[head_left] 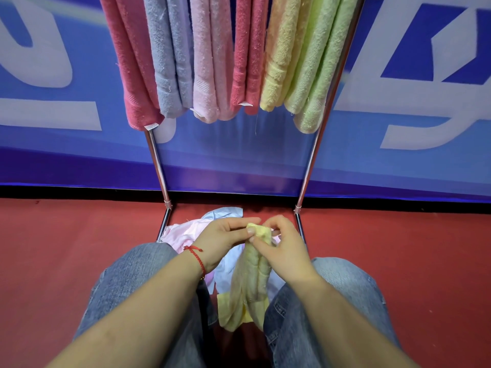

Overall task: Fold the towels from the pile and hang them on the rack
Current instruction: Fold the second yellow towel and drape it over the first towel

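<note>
Seen from above, a person sits or crouches on a red carpet (66,248), bare forearms reaching forward over knees in blue jeans (127,282).

The left hand (225,240), with a red string bracelet (196,257) at the wrist, is turned palm inward; its thumb and fingertips pinch the top corner of a pale yellow towel (252,277). Just beside it, almost touching, the right hand (281,245) is curled over the same top edge, fingers bent and gripping the cloth from the other side. The two hands meet at the towel's upper end — both clamped on it. The towel hangs down between the knees in a long, loosely gathered strip, its lower end bunched near the floor.

Under the hands lies the pile of towels (186,229): pale pink and light blue cloth, crumpled on the carpet between the legs of the rack.

The chrome rack (159,168) stands straight ahead against a blue banner with white lettering (398,88). Folded towels hang along its top, left to right: a rose towel (132,75), a grey-blue towel (170,62), a pale pink towel (210,70), a second rose towel (247,62), a yellow towel (281,62) and a light green towel (318,70).
</note>
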A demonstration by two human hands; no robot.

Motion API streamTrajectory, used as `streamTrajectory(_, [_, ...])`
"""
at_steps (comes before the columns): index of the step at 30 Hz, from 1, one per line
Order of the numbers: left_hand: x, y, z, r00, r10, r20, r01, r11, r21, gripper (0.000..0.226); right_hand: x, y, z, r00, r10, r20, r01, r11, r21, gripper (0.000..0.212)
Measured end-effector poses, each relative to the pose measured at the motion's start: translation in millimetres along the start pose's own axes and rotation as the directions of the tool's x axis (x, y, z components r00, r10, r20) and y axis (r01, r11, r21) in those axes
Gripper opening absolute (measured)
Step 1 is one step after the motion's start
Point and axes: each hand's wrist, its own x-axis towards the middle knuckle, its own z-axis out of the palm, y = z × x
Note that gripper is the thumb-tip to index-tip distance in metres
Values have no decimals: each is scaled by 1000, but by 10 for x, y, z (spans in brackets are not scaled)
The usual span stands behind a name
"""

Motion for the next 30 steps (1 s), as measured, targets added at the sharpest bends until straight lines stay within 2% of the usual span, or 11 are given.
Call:
streamTrajectory(3, [-29, 23, -23, 998, 19, 64, -28, 990, 135, 27, 10, 11, -44, 995, 2, 98, -4, 1000, 20, 52])
streamTrajectory(5, [-55, 46, -25, 994, 36, 102, -56, 978, 199, 31, -2, 6, -46, 987, 6, 158, -2, 1000, -26, 41])
streamTrajectory(7, [-80, 70, -38, 992, 51, 117, -76, 972, 221, 33, -5, 17, -29, 984, -28, 174, 55, 987, -149, 21])
streamTrajectory(8, [-91, 88, -52, 992, 56, 114, -82, 969, 232, 32, -4, 19, -21, 985, -35, 170, 68, 979, -193, 18])
streamTrajectory(12, [-120, 129, -133, 993, 83, 82, -104, 952, 290, 30, 48, 98, -11, 987, -67, 148, 110, 946, -305, 56])
streamTrajectory(14, [-138, 130, -172, 994, 98, 51, -109, 945, 309, 29, 55, 130, -24, 985, -57, 163, 112, 928, -355, 42])
streamTrajectory(18, [-168, 148, -279, 986, 161, -46, -139, 939, 316, 29, 64, 120, -59, 981, -14, 195, 113, 856, -504, 42])
streamTrajectory(22, [-188, 172, -391, 956, 243, -165, -182, 930, 318, 32, 71, 118, -72, 986, 22, 165, 74, 828, -556, 15])
streamTrajectory(26, [-211, 166, -510, 925, 265, -274, -179, 936, 302, 30, 72, 147, -78, 994, 35, 101, 18, 879, -476, 10])
streamTrajectory(28, [-235, 178, -567, 915, 266, -304, -170, 937, 305, 29, 55, 116, -89, 995, 20, 95, 19, 921, -390, 26])
streamTrajectory(30, [-257, 180, -607, 906, 272, -323, -164, 932, 324, 28, 24, 72, -81, 991, -50, 121, 89, 933, -347, 45])
